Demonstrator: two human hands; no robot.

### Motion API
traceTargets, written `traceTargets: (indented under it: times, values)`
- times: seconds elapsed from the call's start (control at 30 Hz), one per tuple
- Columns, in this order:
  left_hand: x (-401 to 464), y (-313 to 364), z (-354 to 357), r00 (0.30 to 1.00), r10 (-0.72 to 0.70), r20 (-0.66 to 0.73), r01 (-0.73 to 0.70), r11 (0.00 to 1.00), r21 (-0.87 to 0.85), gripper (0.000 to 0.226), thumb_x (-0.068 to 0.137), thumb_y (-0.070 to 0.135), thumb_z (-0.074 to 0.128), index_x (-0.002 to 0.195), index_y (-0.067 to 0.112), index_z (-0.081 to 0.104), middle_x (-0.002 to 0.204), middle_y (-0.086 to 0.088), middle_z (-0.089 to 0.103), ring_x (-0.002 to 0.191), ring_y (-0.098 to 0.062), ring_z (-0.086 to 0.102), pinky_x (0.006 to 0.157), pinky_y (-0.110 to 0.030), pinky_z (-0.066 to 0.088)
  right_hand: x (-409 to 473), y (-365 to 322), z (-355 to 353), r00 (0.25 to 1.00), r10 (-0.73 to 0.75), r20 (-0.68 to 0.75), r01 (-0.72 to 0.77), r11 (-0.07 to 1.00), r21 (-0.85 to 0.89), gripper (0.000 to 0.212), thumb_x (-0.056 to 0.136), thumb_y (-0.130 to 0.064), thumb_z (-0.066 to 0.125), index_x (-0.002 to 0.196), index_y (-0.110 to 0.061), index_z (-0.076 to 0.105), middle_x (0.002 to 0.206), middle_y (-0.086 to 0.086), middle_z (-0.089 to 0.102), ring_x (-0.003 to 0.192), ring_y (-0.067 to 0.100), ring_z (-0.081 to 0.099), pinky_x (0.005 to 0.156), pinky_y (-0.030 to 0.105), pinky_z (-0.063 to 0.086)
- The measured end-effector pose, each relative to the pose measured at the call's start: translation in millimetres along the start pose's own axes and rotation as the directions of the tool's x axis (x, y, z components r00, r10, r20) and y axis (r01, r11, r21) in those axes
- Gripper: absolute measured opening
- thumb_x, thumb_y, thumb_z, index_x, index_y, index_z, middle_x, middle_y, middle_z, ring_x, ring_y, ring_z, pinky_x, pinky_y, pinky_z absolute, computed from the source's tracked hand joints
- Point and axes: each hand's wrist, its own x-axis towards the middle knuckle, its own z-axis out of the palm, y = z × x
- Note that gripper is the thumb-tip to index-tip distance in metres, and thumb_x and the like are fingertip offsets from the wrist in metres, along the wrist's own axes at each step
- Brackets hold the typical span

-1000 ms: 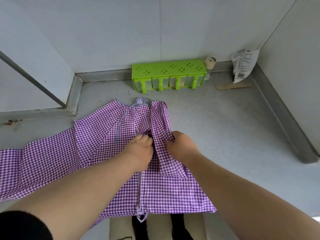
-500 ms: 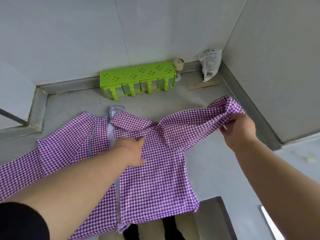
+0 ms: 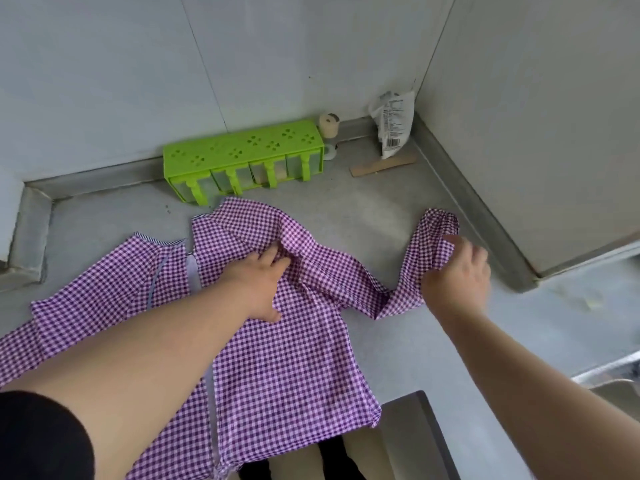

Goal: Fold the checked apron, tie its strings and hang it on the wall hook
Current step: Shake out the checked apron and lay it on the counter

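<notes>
The purple-and-white checked apron lies spread on a grey counter, its lower edge hanging over the front. My left hand presses flat on the cloth near its upper middle, fingers apart. A long sleeve-like strip of the apron runs out to the right and lies bent on the counter. My right hand rests on the end of that strip, its fingers curled around the fabric. No wall hook is in view.
A bright green spice rack stands against the back wall. Beside it are a small cork-topped jar, a white plastic packet in the corner and a flat wooden piece. Walls close the back and right side.
My right hand pulled the strip out to the right, then lowered it onto the counter. My left hand went from pinching the cloth to pressing flat on it.
</notes>
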Motion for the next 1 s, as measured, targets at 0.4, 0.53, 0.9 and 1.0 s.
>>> traceTargets:
  times: [0.4,0.53,0.9,1.0]
  values:
    - [11,17,3,0.997,0.034,0.07,-0.028,0.996,-0.08,0.114,0.084,0.08,0.061,0.165,0.04,-0.008,0.174,0.005,-0.022,0.162,-0.036,-0.003,0.127,-0.058,0.024,30,-34,-3,0.517,-0.239,0.822,0.838,-0.056,-0.543,0.038,0.097,-0.037,0.063,0.135,-0.031,0.06,0.126,-0.008,0.066,0.127,0.021,0.051,0.109,0.037,0.035]
    - [11,19,3,0.997,0.013,0.072,-0.008,0.997,-0.076,0.121,0.082,0.079,0.064,0.166,0.035,-0.012,0.174,0.003,-0.023,0.162,-0.035,-0.003,0.127,-0.057,0.024,48,-41,-25,0.638,-0.361,0.681,0.769,0.249,-0.588,0.024,0.1,-0.027,0.05,0.124,-0.023,0.054,0.086,0.005,0.062,0.092,0.031,0.062,0.079,0.037,0.05]
    - [12,25,-2,0.998,0.027,0.064,-0.025,0.999,-0.026,0.124,0.079,0.076,0.072,0.166,0.033,-0.006,0.176,-0.007,-0.016,0.161,-0.039,0.007,0.126,-0.053,0.027,44,-50,-40,0.657,-0.096,0.748,0.75,0.183,-0.635,0.033,0.097,-0.022,0.045,0.118,-0.019,0.071,0.116,0.005,0.066,0.113,0.03,0.061,0.091,0.041,0.052]
    - [12,24,-3,0.997,0.041,0.064,-0.04,0.999,-0.014,0.122,0.079,0.078,0.07,0.165,0.04,-0.007,0.176,-0.008,-0.016,0.16,-0.041,0.008,0.126,-0.053,0.026,40,-49,-28,0.661,-0.272,0.699,0.74,0.391,-0.548,0.026,0.098,-0.029,0.051,0.121,-0.021,0.062,0.101,0.002,0.064,0.097,0.025,0.06,0.089,0.042,0.054]
